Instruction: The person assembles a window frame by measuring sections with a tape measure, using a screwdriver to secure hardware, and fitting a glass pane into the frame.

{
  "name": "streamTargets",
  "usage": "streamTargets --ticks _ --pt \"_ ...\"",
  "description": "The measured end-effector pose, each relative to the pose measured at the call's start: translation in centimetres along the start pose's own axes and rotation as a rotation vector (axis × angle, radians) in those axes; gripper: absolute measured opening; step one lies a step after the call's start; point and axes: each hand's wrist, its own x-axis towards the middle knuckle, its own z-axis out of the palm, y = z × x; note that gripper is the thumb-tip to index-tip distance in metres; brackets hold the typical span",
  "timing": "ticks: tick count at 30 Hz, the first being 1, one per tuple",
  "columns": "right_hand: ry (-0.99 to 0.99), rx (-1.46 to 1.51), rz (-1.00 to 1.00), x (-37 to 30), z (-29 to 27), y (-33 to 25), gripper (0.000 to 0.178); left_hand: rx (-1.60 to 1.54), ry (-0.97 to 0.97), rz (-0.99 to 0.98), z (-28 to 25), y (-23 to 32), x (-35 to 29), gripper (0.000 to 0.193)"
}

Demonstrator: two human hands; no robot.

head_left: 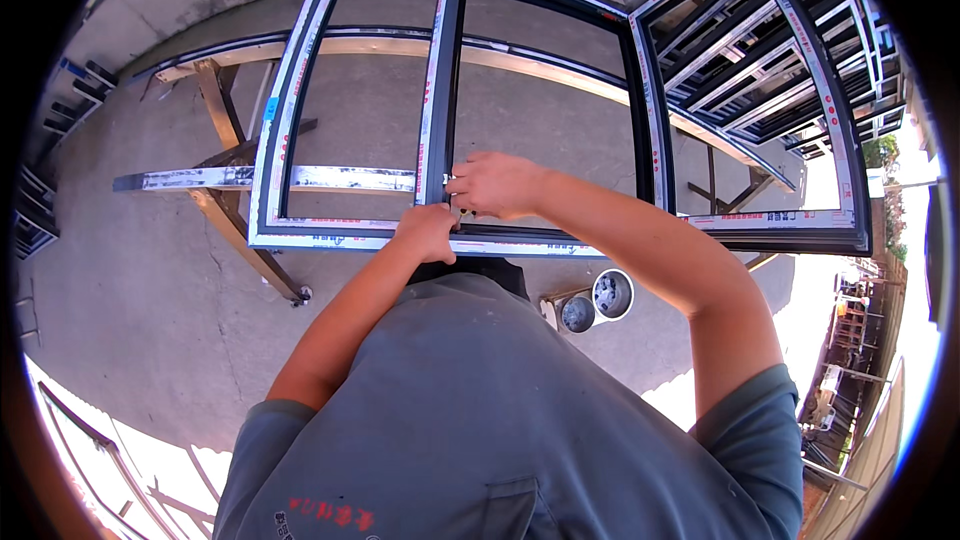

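Note:
A dark window frame (431, 120) with printed white protective film lies in front of me, its upright mullion dividing two openings. My right hand (497, 185) is closed at the mullion's near end, fingertips pinched together beside the inner corner. A small shiny piece shows at those fingertips, too small to name. Just left of it, my left hand (430, 230) is closed over the near rail by the same corner. Between the hands is a tiny dark part with yellow on it (464, 212); most of it is hidden by fingers.
An opened sash (840, 140) stands out at the right, with stacked frames (740, 50) behind it. Wooden trestles (225, 110) and a film-wrapped bar (190, 179) support the work. Two round containers (612, 294) sit below the near edge. More profiles (75, 95) lie far left.

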Motion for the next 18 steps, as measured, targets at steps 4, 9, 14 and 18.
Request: streamTargets --ticks 4,9,14,18 --pt "-0.152 0.261 0.691 2.4 1.0 -3.3 0.025 -0.042 0.003 -0.013 0.2 -0.5 -0.1 0.058" --pt "-0.068 0.565 0.988 3.2 1.1 -4.0 0.036 -0.041 -0.002 -0.032 -0.5 0.1 -0.3 0.059" --pt "0.123 0.087 0.239 -1.1 0.8 -0.9 0.045 -0.032 0.013 -0.001 -0.2 0.0 -0.2 0.058" --pt "-0.157 0.132 0.152 -0.7 -1.8 -1.3 0.045 -0.013 -0.027 -0.017 0.4 -0.6 0.2 0.059"
